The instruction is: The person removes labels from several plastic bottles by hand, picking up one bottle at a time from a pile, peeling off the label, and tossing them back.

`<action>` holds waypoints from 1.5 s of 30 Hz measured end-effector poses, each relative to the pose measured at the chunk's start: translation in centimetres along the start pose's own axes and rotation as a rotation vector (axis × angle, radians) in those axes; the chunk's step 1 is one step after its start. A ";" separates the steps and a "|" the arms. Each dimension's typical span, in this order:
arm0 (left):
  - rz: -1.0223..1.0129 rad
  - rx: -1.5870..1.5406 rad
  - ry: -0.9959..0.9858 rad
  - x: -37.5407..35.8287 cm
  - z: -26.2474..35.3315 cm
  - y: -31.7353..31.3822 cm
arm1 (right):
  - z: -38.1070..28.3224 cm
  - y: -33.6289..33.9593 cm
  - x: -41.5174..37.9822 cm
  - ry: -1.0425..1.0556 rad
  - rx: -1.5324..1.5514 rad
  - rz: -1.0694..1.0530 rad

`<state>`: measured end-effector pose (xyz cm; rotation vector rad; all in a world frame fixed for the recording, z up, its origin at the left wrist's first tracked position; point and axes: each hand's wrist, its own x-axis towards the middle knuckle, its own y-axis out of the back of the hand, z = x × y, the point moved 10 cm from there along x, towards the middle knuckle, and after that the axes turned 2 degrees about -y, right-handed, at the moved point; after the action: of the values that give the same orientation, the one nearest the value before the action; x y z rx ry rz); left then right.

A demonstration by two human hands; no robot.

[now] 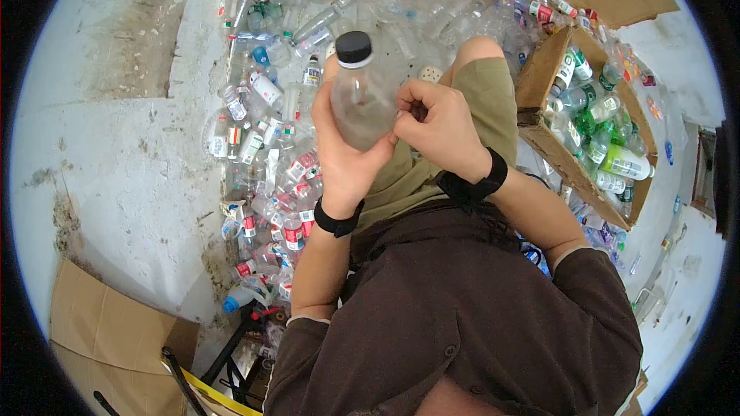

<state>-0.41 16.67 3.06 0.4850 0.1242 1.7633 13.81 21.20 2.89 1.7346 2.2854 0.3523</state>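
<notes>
A clear, cloudy plastic bottle (pixel 362 104) with a black cap stands upright in front of me, cap end away from my body. Wrapped around its left side and base is my left hand (pixel 347 162), thumb across the lower part. My right hand (pixel 439 119) is at the bottle's right side, fingers curled in a pinch near the lower edge. What sits between those fingertips, if anything, is too small to make out. The bottle bears no visible label. Both wrists wear black bands.
Plastic bottles (pixel 266 88) lie heaped on the floor to the left and ahead. On the right, a tilted cardboard box (pixel 532 108) holds several green and clear bottles. Flattened cardboard (pixel 116 316) and a black-framed object (pixel 231 362) are at lower left. A white wall (pixel 100 162) borders the left.
</notes>
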 end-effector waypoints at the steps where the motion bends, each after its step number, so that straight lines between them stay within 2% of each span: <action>1: -0.014 -0.099 0.046 0.0 -0.4 -0.2 | -0.2 0.1 0.0 0.015 -0.008 -0.010; 2: -0.014 -0.099 0.042 0.0 -0.4 -0.2 | -0.2 0.3 0.1 0.017 -0.009 -0.007; 4: -0.027 -0.367 0.106 0.0 -1.0 -0.5 | 0.1 -0.9 0.1 -0.014 0.335 -0.216; 7: -0.040 -0.269 0.075 0.3 -0.6 -0.1 | 0.0 -1.2 -0.4 -0.085 0.254 -0.332; 10: -0.046 -0.166 0.032 0.4 0.2 -0.3 | -0.9 -0.8 -0.4 -0.003 0.096 -0.321; 13: -0.035 -0.135 0.011 0.3 0.7 -0.1 | -1.3 -0.7 -0.3 0.081 0.150 -0.314; 20: -0.035 -0.207 -0.017 0.2 0.2 0.2 | -0.3 -1.9 -0.7 0.025 0.405 -0.355; 22: -0.052 -0.215 0.039 0.1 0.0 -0.1 | 1.1 -1.7 -0.7 -0.066 0.413 -0.228; 23: -0.052 -0.215 0.040 0.1 0.1 0.0 | 1.2 -2.0 -0.7 -0.067 0.413 -0.228; 26: -0.037 -0.169 0.043 0.0 0.1 0.0 | 1.8 -1.5 -0.7 -0.097 0.291 -0.152; 28: -0.028 -0.192 0.043 -0.1 -0.1 0.0 | 1.0 -0.6 -0.4 -0.022 0.054 -0.088; 29: -0.030 -0.194 0.044 -0.3 -0.4 -0.1 | 1.2 -0.4 -0.4 -0.024 0.053 -0.086; 32: -0.041 -0.326 0.086 -0.3 -1.4 -0.8 | 0.9 -0.4 -0.2 0.015 0.144 -0.159; 34: -0.067 -0.729 0.174 -0.4 -1.5 -1.8 | 1.4 -1.9 -0.8 -0.152 0.523 -0.326; 38: -0.118 -0.686 0.150 0.1 -1.0 -1.7 | 0.4 -1.4 -1.0 -0.123 0.299 -0.394; 40: -0.160 -0.593 0.060 0.2 -0.4 -1.7 | -0.1 -1.1 -0.8 -0.050 0.101 -0.358; 41: -0.162 -0.592 0.059 0.2 -0.5 -1.7 | 0.0 -1.2 -0.7 -0.050 0.102 -0.356; 43: -0.182 -0.636 0.091 0.0 -0.9 -2.0 | 0.0 -1.9 -0.7 -0.050 0.367 -0.422; 45: -0.192 -0.640 0.083 0.3 -0.6 -1.6 | 0.1 -2.0 -0.8 -0.072 0.412 -0.400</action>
<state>0.74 17.46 2.05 -0.0648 -0.3201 1.5277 12.25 19.92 2.11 1.3563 2.7069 -0.2721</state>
